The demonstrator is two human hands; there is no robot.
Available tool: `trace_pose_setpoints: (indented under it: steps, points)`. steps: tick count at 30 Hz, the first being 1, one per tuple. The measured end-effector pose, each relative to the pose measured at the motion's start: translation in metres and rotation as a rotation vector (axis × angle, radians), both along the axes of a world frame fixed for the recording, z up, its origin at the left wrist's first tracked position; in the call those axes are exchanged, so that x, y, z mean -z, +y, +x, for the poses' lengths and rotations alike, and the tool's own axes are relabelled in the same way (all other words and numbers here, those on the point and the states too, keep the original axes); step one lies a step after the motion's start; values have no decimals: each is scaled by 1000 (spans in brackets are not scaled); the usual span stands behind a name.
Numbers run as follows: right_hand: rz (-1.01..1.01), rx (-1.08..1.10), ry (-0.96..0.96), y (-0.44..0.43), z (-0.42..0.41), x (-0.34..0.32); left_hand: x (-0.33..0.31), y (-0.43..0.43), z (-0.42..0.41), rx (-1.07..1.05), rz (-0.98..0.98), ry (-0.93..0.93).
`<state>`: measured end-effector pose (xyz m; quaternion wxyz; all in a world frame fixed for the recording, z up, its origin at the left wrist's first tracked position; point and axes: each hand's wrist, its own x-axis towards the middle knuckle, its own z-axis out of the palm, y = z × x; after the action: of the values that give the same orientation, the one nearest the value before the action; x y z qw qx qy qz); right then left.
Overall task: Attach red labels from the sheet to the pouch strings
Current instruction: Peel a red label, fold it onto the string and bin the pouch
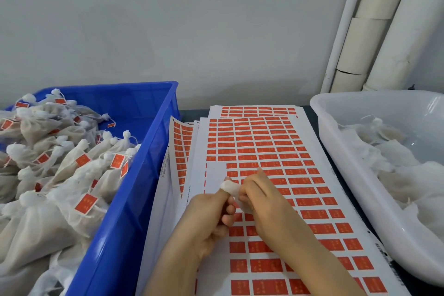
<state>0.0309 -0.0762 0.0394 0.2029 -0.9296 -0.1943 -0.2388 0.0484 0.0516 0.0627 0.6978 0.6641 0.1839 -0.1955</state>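
A person's left hand (pixel 209 211) and right hand (pixel 264 202) meet over a sheet of red labels (pixel 276 151) on the dark counter (pixel 192 113). The fingers (pixel 228 220) of both are curled in and appear clamped on a small white fabric bundle (pixel 230 187) held between them. It cannot be told whether this is a pouch's gathered neck or a wrap on the thumb, and no string or loose label can be made out in the grip. Labelled pouches (pixel 72 163) fill the blue crate (pixel 144 175) at left; unlabelled ones (pixel 389 158) lie in the white tub (pixel 336 146) at right. A bare patch (pixel 216 175) on the sheet, just beyond the hands, marks labels already peeled.

The risks from here look small but real. A label folded carelessly could stick to a fingertip or to itself and miss the thin string. The wrists resting low over the sheet could also lift or crease neighbouring labels, and a loose pinch could let the bundle drop onto the adhesive rows.
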Motion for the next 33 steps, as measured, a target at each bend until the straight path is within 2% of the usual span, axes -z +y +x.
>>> trace_pose_setpoints:
  steps: [5,10,13,17,21,28,33]
  points:
    - [-19,14,-63,0,0,4,4,-6,-1,-198,-262,96]
    - [-98,23,-135,2,1,10,8,-11,-2,-314,-343,86]
    - [-98,28,-164,4,3,12,8,-15,-3,-340,-303,38]
    - [-90,45,-220,3,5,15,12,-22,-6,-391,-119,-65]
    - [-61,77,-247,4,4,11,10,-25,-11,-397,-98,-222]
    - [47,85,-317,8,-3,-1,7,-27,-13,-314,-50,-532]
    - [67,44,-378,9,-8,-7,8,-19,-9,-155,-40,-567]
